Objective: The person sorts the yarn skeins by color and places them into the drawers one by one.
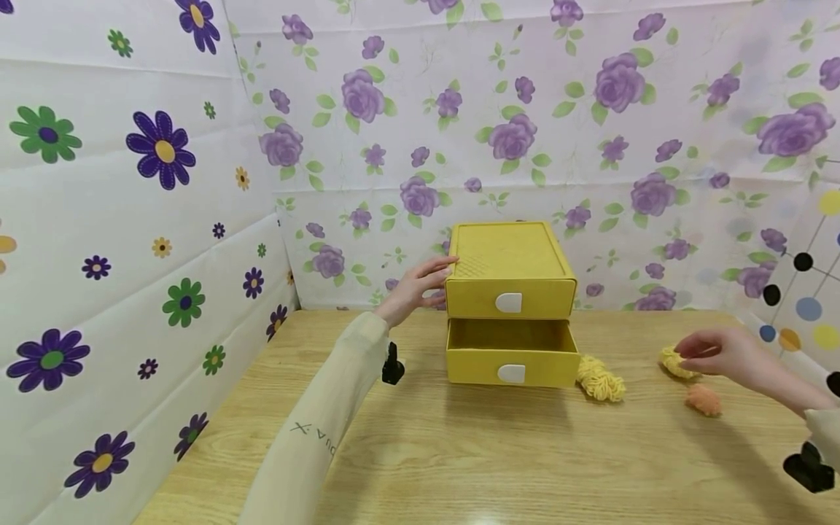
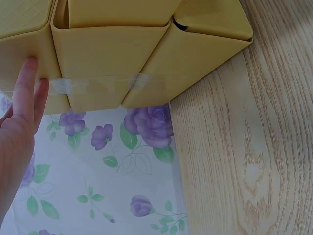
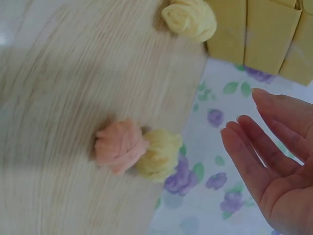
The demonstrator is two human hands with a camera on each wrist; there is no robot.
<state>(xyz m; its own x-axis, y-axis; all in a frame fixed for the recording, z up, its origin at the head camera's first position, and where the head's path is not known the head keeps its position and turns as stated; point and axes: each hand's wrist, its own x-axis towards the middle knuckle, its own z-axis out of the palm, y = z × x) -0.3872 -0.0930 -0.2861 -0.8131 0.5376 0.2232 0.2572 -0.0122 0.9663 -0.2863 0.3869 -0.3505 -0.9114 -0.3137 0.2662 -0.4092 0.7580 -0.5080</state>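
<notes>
Right of the drawer box (image 1: pixel 502 251) lie two yellow yarn balls (image 1: pixel 600 380) and an orange one (image 1: pixel 704 400), likely soft and light, best pinched mid-bundle. The right hand (image 1: pixel 738 359) is near the outer pair, thumb and fingers apart, holding nothing. The left hand (image 1: pixel 420 288) touches the box's left side, fingers straight. The lower drawer (image 1: pixel 472 367) juts forward; table (image 1: pixel 420 467) spreads before the box.

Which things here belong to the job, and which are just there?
Likely in the job:
yellow drawer unit, left hand against it
open drawer
yellow yarn beside the unit
second yellow yarn, near the right hand
peach yarn

Just surroundings:
wooden table
floral backdrop
daisy-print sheet
dotted sheet
</notes>
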